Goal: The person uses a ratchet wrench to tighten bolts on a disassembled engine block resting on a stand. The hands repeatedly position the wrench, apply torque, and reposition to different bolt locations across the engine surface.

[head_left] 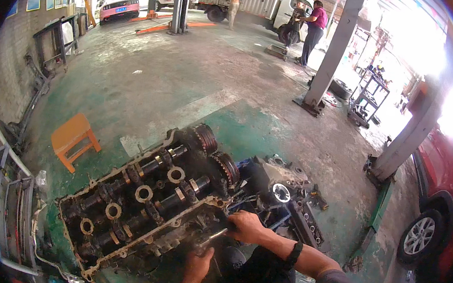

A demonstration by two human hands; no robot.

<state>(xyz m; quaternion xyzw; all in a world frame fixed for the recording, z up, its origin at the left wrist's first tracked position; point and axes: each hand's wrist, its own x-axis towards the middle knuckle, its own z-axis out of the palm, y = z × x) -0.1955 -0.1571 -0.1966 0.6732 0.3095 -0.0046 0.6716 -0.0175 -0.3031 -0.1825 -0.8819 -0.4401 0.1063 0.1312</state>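
An engine cylinder head (144,199) with two camshafts and toothed sprockets lies tilted in front of me. At its lower right side, my right hand (244,226) is closed around one end of a shiny metal tool (213,237), probably a wrench. My left hand (198,264) is closed at the lower end of that tool, by the side of the head; exactly what its fingers grip is hard to make out. Beside the head, to the right, sit more dark engine parts (292,197), with a silver ring among them.
An orange stool (71,140) stands left of the engine, near metal frames (15,214) along the wall. Lift posts (319,79), a tool cart (367,100) and a red car (438,178) are at the right. Several people (314,27) stand near a white truck (261,6) behind.
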